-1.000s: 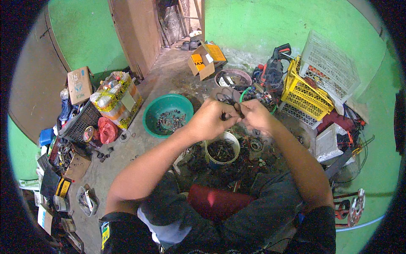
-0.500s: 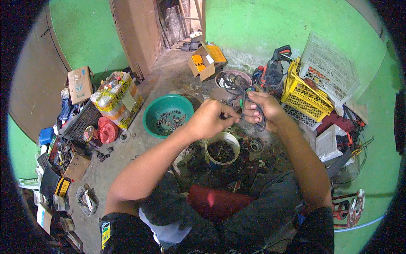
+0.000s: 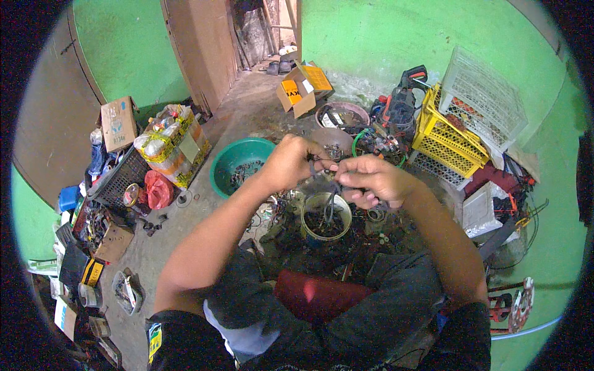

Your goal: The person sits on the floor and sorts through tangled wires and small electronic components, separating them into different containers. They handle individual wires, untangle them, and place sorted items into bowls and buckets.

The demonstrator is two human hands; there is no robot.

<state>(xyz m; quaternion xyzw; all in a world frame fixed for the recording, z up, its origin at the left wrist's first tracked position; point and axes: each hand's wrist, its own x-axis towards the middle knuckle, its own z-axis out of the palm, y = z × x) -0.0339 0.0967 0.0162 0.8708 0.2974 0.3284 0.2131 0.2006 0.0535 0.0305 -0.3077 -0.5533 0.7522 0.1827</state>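
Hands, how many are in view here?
2: left hand, upper left of the white bucket; right hand, upper right of it, both at a dark cable. No others show.

At 12 o'clock an open cardboard box [image 3: 296, 93] sits on the floor [image 3: 224, 131], dark shoes [image 3: 280, 66] just beyond it; a brown door [image 3: 199, 52] stands at 11. A pale crate [image 3: 486, 93] tilts above yellow crates [image 3: 432, 131] at 2, and a red plastic bag [image 3: 159, 189] lies at 9.

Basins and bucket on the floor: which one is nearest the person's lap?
The white-rimmed bucket, with dark cord hanging over it; the green basin and pink-rimmed basin sit farther out.
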